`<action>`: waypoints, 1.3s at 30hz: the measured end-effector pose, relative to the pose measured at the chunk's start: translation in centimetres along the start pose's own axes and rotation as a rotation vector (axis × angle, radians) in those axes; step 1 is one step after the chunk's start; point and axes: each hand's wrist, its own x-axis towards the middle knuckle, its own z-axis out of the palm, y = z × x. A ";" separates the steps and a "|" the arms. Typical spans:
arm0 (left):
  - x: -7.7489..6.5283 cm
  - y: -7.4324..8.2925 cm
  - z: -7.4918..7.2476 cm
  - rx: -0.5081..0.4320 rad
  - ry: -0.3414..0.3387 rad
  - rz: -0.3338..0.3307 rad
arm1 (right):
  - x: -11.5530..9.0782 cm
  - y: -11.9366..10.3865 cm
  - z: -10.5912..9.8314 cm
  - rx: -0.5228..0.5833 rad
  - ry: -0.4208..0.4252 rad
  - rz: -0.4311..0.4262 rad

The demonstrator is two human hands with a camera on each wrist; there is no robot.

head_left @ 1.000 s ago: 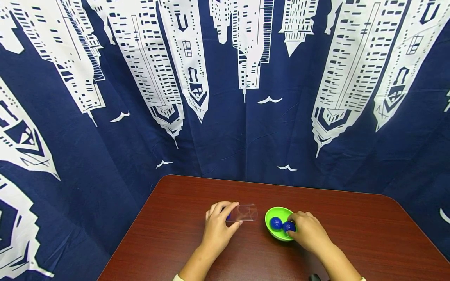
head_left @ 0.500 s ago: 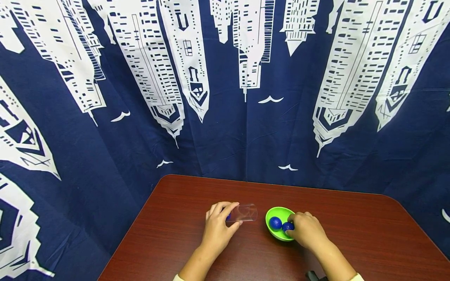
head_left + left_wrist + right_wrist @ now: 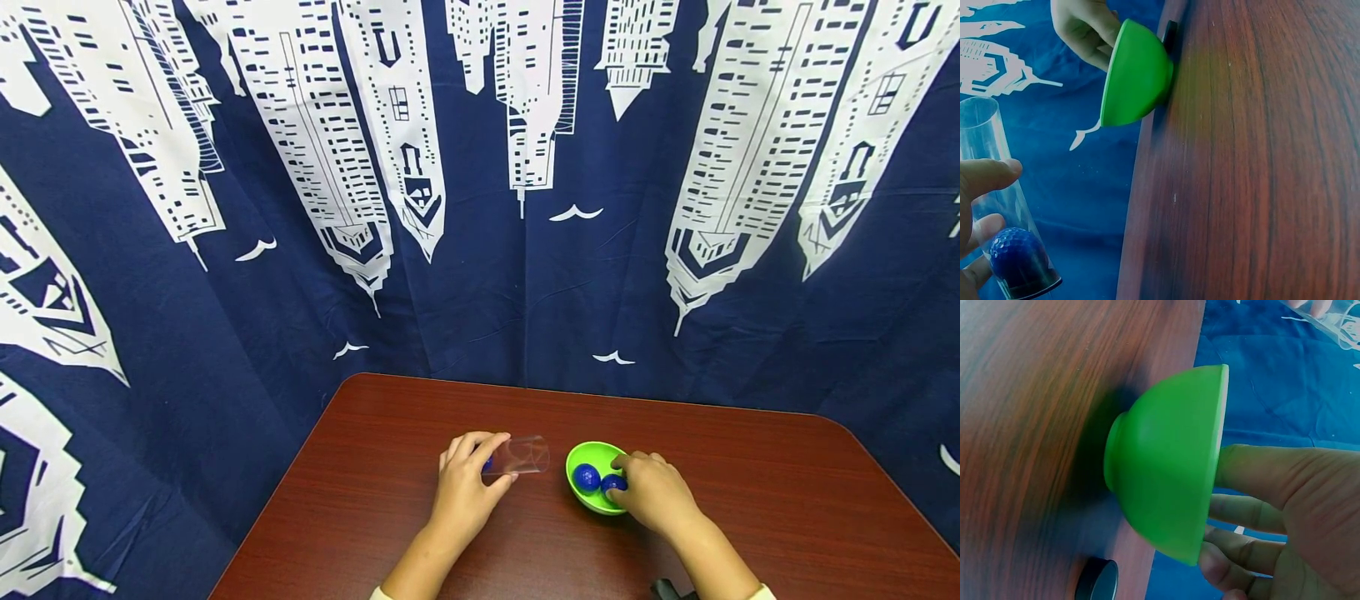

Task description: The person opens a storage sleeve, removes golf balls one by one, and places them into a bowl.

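My left hand holds a clear plastic tube off the table, nearly on its side, its mouth toward the bowl. A blue golf ball lies at the tube's base end. The left wrist view shows the mouth tilted a little up. Beside it a green bowl stands on the table with two blue golf balls inside. One ball sits at the bowl's left. The other ball is between the thumb and fingers of my right hand, which reaches over the rim. In the right wrist view the bowl's wall hides those fingertips.
The brown wood-grain table has rounded far corners. Behind it hangs a navy cloth with white buildings printed upside down. A small black round object stands on the table near the bowl, partly under my right forearm in the head view.
The right hand has shifted slightly left within the bowl, and both balls there have moved slightly left. My left hand and the tube have stayed put.
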 end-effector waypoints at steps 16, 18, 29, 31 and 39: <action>0.1 0.1 -0.1 -0.001 0.000 0.008 | -0.3 0.2 -0.4 0.265 0.114 0.026; 0.1 0.1 -0.1 0.003 -0.003 0.012 | -0.4 0.2 -0.3 0.282 0.151 0.002; 0.2 0.1 -0.3 0.024 0.013 0.047 | -1.1 -0.6 0.5 0.463 0.251 -0.106; 0.2 0.1 -0.2 0.034 0.020 0.056 | -1.3 -0.8 0.5 0.488 0.249 -0.118; 0.3 0.2 -0.2 0.101 0.045 0.135 | -1.7 -1.4 0.5 0.557 0.242 -0.134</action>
